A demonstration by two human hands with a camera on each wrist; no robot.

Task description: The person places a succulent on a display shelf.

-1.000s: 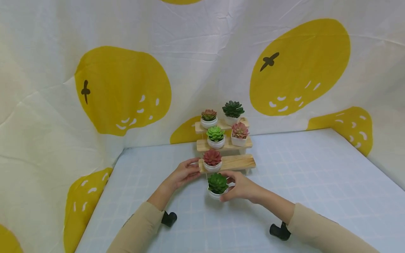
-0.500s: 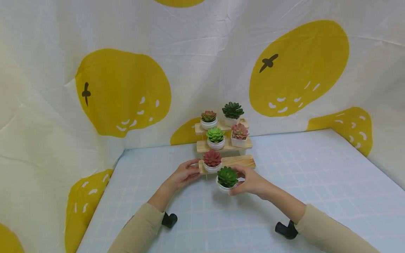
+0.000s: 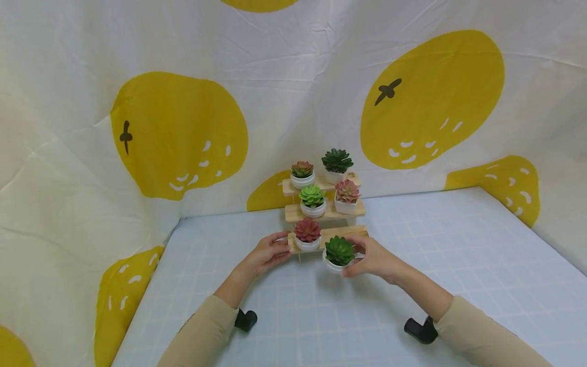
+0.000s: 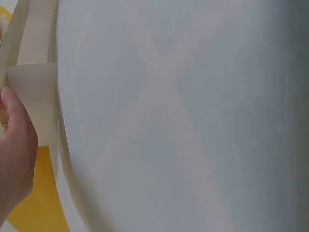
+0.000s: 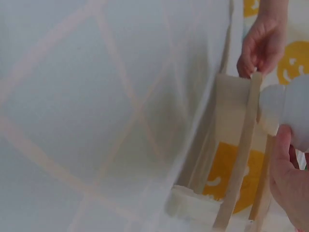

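Note:
My right hand (image 3: 373,261) holds a small potted green succulent (image 3: 340,250) by its white pot, just in front of the lowest step of a three-tier wooden stand (image 3: 346,233). In the right wrist view, thumb and fingers clasp the white pot (image 5: 298,113) beside the stand's board (image 5: 245,145). My left hand (image 3: 268,253) grips the left end of that lowest step; the left wrist view has the hand (image 4: 17,154) at its left edge, thumb on the wood. A red succulent (image 3: 308,232) in a white pot occupies the step's left part.
On the middle step are a light green succulent (image 3: 312,196) and a pink one (image 3: 347,191). The top step carries a reddish-green succulent (image 3: 302,169) and a dark green one (image 3: 337,161). A lemon-patterned curtain (image 3: 293,61) hangs behind the pale blue checked tablecloth (image 3: 435,244).
My right hand has carried the green succulent to the right and slightly up, from in front of the red succulent to before the step's middle. The left hand stays on the stand.

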